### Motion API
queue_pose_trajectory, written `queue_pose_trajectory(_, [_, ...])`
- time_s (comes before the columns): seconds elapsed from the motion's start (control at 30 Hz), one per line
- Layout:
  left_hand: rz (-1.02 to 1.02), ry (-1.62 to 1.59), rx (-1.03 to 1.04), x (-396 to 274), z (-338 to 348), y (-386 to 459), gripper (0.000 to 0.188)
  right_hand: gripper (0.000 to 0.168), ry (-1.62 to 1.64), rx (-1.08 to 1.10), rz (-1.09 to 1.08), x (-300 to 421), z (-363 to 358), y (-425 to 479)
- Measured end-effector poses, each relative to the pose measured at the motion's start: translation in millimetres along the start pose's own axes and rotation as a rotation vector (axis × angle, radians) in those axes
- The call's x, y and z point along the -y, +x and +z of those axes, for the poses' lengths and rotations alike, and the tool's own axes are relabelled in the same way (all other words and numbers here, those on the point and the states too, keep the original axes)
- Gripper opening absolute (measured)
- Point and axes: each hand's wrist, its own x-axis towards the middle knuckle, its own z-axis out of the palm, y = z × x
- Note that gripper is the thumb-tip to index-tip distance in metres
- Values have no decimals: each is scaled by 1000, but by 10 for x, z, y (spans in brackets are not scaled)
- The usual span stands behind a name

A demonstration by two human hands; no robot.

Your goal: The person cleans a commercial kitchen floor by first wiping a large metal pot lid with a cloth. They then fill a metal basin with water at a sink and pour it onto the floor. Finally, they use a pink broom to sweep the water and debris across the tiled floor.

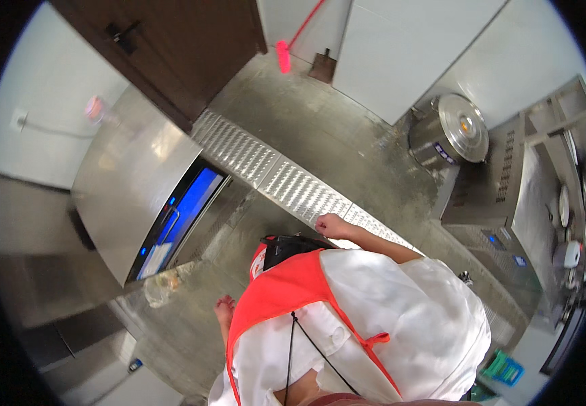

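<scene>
My right hand point(331, 226) is curled into a fist over the perforated metal floor grating point(298, 185), above it rather than on it. Nothing shows in its fingers. Low on the left, my left hand point(225, 306) hangs beside my red apron point(272, 289), partly curled; its palm is hidden. It is nearest to a stainless steel counter cabinet point(135, 167) whose front has a blue-lit panel point(191, 203) and a handle. A crumpled clear plastic bag point(158, 291) lies on the floor at the cabinet's foot.
A brown door point(181, 56) stands ahead, with a pink brush point(283, 57) and a dustpan point(323, 67) beyond it. A lidded steel stockpot point(440, 132) is at the right, by a steel kitchen unit point(495, 203) with dishes on top.
</scene>
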Motion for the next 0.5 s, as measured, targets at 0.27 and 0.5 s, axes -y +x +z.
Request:
queue_pose_trajectory(0.27, [244,294,419,-1804,1595,387,13,15,-97,-60,99,-192,-421,489])
queue_pose_trajectory(0.5, [398,385,721,-2929,3213,733,13,14,92,-385,381,-97,-1218,420])
